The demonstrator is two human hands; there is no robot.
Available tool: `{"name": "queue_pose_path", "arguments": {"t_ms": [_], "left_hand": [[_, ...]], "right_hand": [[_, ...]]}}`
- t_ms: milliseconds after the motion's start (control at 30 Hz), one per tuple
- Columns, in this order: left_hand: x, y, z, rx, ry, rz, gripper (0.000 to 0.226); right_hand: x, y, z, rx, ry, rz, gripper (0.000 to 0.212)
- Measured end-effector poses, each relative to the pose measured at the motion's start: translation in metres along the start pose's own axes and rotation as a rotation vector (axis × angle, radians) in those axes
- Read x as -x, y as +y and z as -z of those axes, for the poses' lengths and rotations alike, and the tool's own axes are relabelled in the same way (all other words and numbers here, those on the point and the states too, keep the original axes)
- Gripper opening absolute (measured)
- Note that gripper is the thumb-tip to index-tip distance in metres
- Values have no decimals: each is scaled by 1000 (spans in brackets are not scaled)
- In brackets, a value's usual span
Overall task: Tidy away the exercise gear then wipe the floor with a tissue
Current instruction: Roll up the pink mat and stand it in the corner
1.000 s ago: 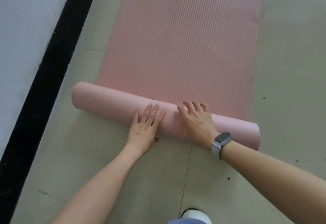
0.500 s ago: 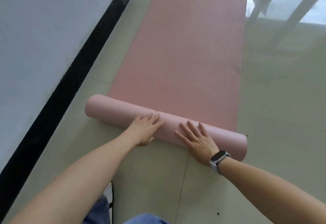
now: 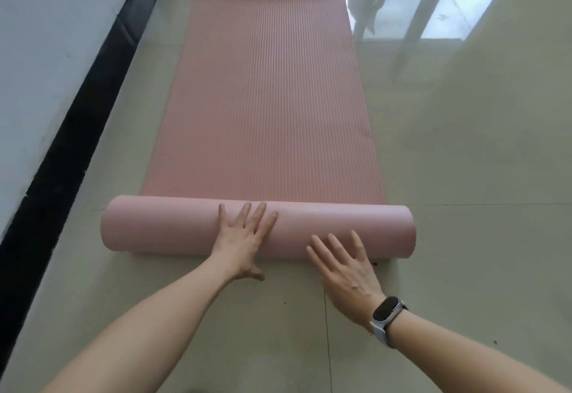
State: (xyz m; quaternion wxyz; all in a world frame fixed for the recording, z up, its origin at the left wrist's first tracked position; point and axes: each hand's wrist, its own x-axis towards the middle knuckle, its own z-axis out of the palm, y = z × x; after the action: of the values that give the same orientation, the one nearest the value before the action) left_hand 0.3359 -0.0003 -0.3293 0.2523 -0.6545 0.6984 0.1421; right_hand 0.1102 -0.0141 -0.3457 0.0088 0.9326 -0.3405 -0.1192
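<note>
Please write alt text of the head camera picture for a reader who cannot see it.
Two bare hands, the left hand and the right hand, press flat with straight fingers on the rolled part of a pink exercise mat, most of which lies unrolled ahead on a pale tiled floor. The right wrist wears a smartwatch, and a white wall with a black baseboard runs along the left.

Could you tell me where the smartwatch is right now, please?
In the head view it sits low on the right: the smartwatch is strapped on the right wrist, just behind the right hand.
</note>
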Motion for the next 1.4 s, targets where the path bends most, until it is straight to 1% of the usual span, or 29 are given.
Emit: {"name": "queue_pose_path", "arguments": {"t_ms": [67,133,200,233,267,300,367,400,433,500,533,567,667,733,833,933,1000,1067,1100,1167,1200,1233,1267,1300,1333,1400], "left_hand": [[-29,-12,7,98,46,8,123],[-54,-28,14,198,60,-23,120],[-72,-46,22,235,54,-79,117],[-78,-54,26,258,69,-99,114],[-82,-60,29,276,119,-118,111],[-83,-65,31,265,231,-139,108],[-82,-68,27,182,551,-188,96],[-80,-68,24,164,615,-217,91],[-76,-68,22,139,587,-240,92],[-71,-68,19,91,373,-261,99],[-74,-69,22,71,251,-251,99],[-80,-72,28,75,183,-235,97],[-109,-87,53,181,112,-220,88],[-122,-95,68,216,50,-194,85],[-128,-95,79,185,62,-138,80],[-137,-99,88,197,190,-36,69],[-144,-105,102,203,272,52,67],[-152,-105,112,205,324,106,67],[-157,-102,115,206,399,104,67],[-165,-89,115,187,578,31,66],[-169,-80,111,162,633,-49,66],[-171,-68,108,135,621,-130,66],[-177,-56,107,107,574,-186,68],[-185,-46,108,88,517,-200,73],[-194,-39,113,85,445,-176,80],[-217,-33,131,102,310,-66,93]], "right_hand": [[-15,2,0,22,-43,-38,78],[-37,11,8,62,-90,-101,89],[-56,23,13,95,-97,-123,96],[-65,27,17,99,-98,-157,98],[-75,29,19,95,-107,-222,98],[-86,30,26,78,-123,-306,97],[-112,26,41,55,-114,-462,91],[-125,25,50,27,-103,-525,86],[-137,25,60,-26,-124,-567,81],[-152,30,78,-130,-278,-556,74],[-155,36,86,-163,-335,-528,70],[-154,42,95,-184,-379,-481,66],[-139,53,117,-185,-528,-326,60],[-128,59,130,-150,-554,-247,58],[-123,70,138,-151,-591,-174,59],[-131,83,122,-171,-670,-125,63],[-138,94,103,-131,-701,-99,70],[-143,108,78,-105,-651,-91,75],[-147,116,64,-120,-569,-89,78],[-159,133,48,-111,-380,-74,87],[-169,140,43,-106,-305,-83,90],[-181,150,40,-110,-218,-84,90],[-196,162,39,-135,-170,-94,88],[-211,175,40,-164,-120,-92,83],[-228,187,45,-207,-71,-81,74],[-258,211,51,-322,19,-67,56]]}}
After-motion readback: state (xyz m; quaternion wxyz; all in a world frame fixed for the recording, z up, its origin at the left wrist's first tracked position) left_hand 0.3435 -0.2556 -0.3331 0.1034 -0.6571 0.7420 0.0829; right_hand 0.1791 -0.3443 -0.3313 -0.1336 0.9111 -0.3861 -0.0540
